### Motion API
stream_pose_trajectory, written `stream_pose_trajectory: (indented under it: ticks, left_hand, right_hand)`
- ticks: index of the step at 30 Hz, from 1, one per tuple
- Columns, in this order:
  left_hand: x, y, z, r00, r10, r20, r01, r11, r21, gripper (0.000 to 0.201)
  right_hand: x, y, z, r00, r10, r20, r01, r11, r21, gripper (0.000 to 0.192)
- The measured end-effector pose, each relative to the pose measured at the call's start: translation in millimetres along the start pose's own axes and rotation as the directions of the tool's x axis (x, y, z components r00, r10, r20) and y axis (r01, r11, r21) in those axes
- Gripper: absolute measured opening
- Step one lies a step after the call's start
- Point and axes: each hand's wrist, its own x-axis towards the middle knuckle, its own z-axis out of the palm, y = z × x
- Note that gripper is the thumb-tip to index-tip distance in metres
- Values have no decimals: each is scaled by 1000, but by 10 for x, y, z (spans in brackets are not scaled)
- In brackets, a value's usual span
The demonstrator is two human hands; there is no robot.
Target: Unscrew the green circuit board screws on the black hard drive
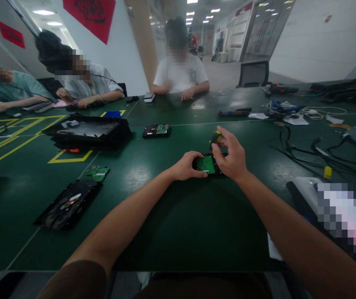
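the person's two bare forearms reach out from the bottom edge over the dark green table. the left hand curls around the left end of a small black hard drive with a green circuit board on top, fingers closed on its edge. the right hand rests on the drive's right end, its thumb and fingertips pinched together on the black and yellow handle of a small screwdriver that stands upright over the drive. the drive lies flat on the table, near the middle, between both hands.

to the left, nearer the edge, lies an opened black hard drive with its platter showing, and just beyond it a loose green circuit board. farther back sits a large black opened case on yellow floor-style marking tape, and beside it another black drive with a green board. black cables sprawl to the right. at the far side three other people sit with their hands on the table.
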Motion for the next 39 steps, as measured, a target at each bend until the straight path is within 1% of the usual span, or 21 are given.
stream_pose_trajectory:
  ticks: [3,6,8,11,13,17,20,23,29,33,39]
  left_hand:
    - [3,-7,7,1000,14,-3,-14,1000,1,81]
    - [13,-25,22,1000,14,-4,-14,1000,4,80]
    - [18,-37,30,1000,7,-11,-7,1000,1,81]
    - [19,-41,28,1000,-4,-11,4,1000,-9,82]
    - [15,-33,18,1000,-5,-2,5,1000,-8,82]
    - [9,-24,10,1000,9,1,-9,1000,-1,81]
    - [8,-35,22,1000,14,-9,-14,1000,-2,82]
    - [9,-37,29,1000,4,-14,-4,1000,-6,83]
    - [9,-24,21,1000,17,-11,-17,1000,-5,80]
    - [14,-46,30,1000,7,-7,-7,1000,-1,81]
    - [19,-74,47,999,30,-19,-29,999,15,80]
  right_hand:
    - [-1,-2,5,1000,9,-16,-9,1000,-17,58]
    - [3,-13,3,999,-20,-34,18,999,-49,57]
    - [1,-14,4,1000,-29,-12,29,999,-18,59]
    - [-13,9,15,999,-7,31,6,1000,27,66]
    - [-23,36,28,1000,15,13,-15,1000,2,67]
    - [-29,58,41,999,19,-50,-21,999,-29,61]
    - [-26,32,34,999,5,-36,-6,1000,-23,57]
    - [-21,3,21,1000,-1,-12,0,1000,-15,58]
    - [-11,-18,17,999,-29,-32,28,999,-39,58]
    - [-16,-13,29,999,-28,-23,27,1000,-12,60]
    - [-28,22,42,999,-24,-41,23,999,-34,61]
